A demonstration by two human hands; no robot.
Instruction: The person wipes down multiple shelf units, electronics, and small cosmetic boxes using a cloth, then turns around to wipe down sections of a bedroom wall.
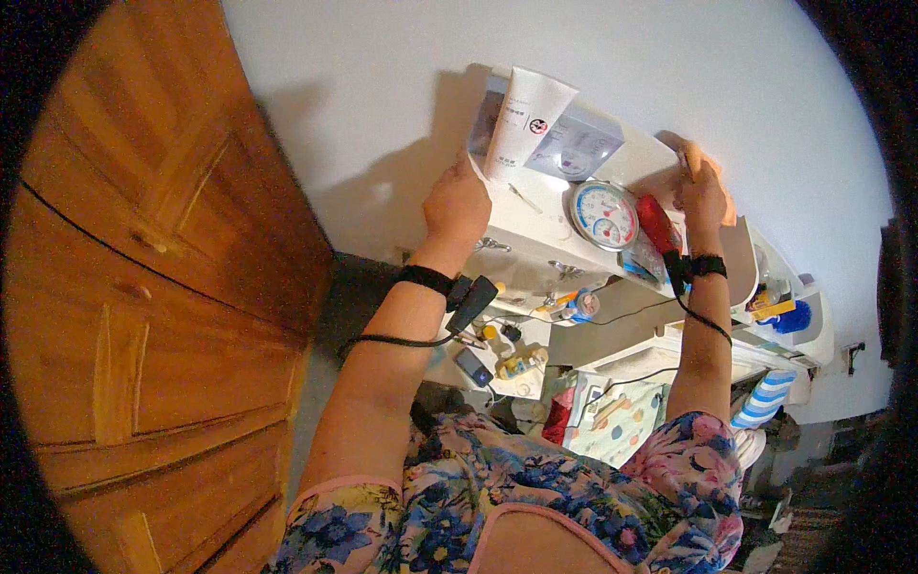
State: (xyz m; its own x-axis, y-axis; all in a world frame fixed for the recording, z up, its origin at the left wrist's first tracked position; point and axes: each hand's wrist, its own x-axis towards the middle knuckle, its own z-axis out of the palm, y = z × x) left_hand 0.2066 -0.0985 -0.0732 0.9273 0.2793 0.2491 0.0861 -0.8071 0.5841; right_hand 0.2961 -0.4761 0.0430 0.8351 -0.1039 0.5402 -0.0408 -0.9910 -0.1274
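Observation:
My left hand (457, 204) is curled at the left edge of a white cabinet's top (527, 208); its fingertips are hidden. Just beyond it a white squeeze tube (529, 122) leans in front of a clear-sided box (577, 143). A round thermometer-hygrometer dial (604, 215) rests on the cabinet top between my hands. Farther right my right hand (699, 197) holds an orange cloth (726, 204) near the wall. A red object (658, 222) lies just left of my right wrist. Black straps with cords circle both wrists.
Below are drawers with metal handles (565, 270), and a lower surface with a yellowish bottle (522, 364) and a dark device (474, 366). A wooden door (179, 287) stands left. At the right are a blue brush-like item (792, 317) and a blue-white striped item (764, 398).

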